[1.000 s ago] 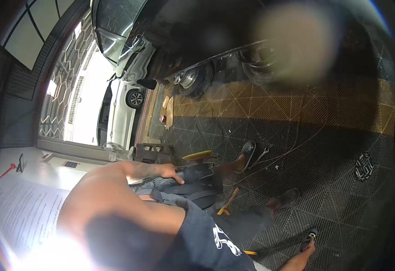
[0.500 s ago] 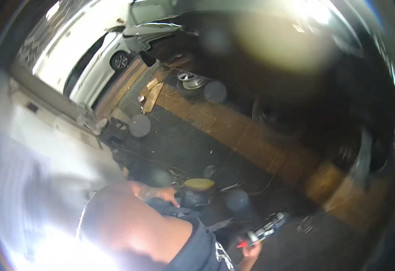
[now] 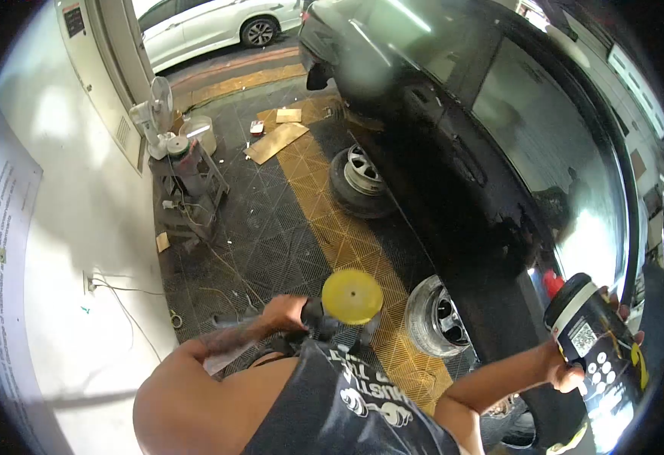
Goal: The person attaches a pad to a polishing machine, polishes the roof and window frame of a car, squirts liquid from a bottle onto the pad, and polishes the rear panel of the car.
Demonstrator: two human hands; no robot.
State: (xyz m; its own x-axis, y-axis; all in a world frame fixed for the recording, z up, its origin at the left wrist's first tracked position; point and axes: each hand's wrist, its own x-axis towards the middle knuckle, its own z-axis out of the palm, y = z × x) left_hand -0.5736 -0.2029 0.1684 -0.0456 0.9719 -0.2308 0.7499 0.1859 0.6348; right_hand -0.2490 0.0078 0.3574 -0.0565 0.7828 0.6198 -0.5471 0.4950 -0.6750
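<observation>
At the lower middle of the head view, my left hand (image 3: 285,312) is wrapped round a dark polisher (image 3: 321,324). The polisher's round yellow pad (image 3: 352,296) faces up toward me, with a small hole at its centre. On the right, my right hand (image 3: 566,373) grips a large black bottle (image 3: 596,345) with a red tip and a printed label with a square code. The bottle is close to the camera, tilted, its red tip toward the upper left. Part of the right hand's fingers is hidden behind it.
A dark car (image 3: 461,152) fills the right side. Wheels (image 3: 432,322) lie on the tiled floor beside it. At left stand a white fan (image 3: 157,117), a bucket (image 3: 199,130) and a small stand (image 3: 195,182). Cardboard (image 3: 277,142) and cables lie on the floor.
My right hand has raised the bottle from low near the floor up toward the camera. The view has swung, bringing the car's side and fan into clear sight. The polisher's pad now faces me.
</observation>
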